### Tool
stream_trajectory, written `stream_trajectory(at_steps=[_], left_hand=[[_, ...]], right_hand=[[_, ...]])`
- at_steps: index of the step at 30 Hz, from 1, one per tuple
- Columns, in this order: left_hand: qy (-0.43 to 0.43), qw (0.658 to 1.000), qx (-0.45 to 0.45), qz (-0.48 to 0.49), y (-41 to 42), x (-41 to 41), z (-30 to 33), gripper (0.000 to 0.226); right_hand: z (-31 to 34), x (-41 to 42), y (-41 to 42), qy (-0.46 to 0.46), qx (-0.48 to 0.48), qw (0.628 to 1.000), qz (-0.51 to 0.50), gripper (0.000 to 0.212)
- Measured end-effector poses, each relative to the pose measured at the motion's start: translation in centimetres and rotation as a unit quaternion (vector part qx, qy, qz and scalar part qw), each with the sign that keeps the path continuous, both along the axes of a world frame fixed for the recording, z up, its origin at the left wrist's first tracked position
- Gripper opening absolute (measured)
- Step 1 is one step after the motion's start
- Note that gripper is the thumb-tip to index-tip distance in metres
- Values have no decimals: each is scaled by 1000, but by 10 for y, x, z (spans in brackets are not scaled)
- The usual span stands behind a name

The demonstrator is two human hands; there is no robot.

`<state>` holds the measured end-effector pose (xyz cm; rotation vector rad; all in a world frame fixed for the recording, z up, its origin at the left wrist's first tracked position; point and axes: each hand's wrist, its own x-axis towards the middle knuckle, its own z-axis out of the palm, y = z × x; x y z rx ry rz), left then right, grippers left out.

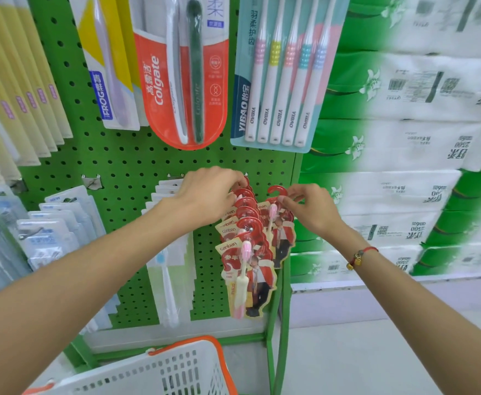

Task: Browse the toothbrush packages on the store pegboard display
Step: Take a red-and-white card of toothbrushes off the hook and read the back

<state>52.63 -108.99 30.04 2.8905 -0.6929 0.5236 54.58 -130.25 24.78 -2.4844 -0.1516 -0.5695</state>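
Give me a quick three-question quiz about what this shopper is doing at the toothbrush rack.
1. True or false: the right hand pinches the red hook of one canban package held apart from the row.
2. How many brushes show in the YIBAO pack? A) three B) five C) eight
3. Fill in: below the green pegboard sits a white shopping basket with an ____ handle.

Key
1. True; the left hand touches the hooks of the canban row.
2. B
3. orange
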Motion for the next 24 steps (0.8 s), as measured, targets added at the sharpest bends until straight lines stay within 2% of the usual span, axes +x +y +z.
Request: stream_trajectory(at_steps=[5, 9, 13, 17, 21, 24], left_hand=[[-79, 996, -15, -22, 3, -41, 2, 34], [-75, 997, -16, -33, 12, -74, -2, 28], [3, 999, -43, -31, 25, -106, -11, 23], [69, 996, -55, -33, 40, -130, -25, 22], [147, 984, -89, -40, 56, -150, -42, 33], [229, 958, -166, -42, 72, -162, -56, 48]], right_hand=[[1, -38, -11, 2, 29, 997, -76, 26], [8, -79, -14, -26, 36, 992, -115, 24], [12, -118, -7, -44, 14, 994, -101, 16], [14, -156, 16, -14, 33, 998, -49, 13], [14, -183, 53, 31, 109, 994, 12, 16], [7, -192, 88, 88, 194, 975, 69, 16]])
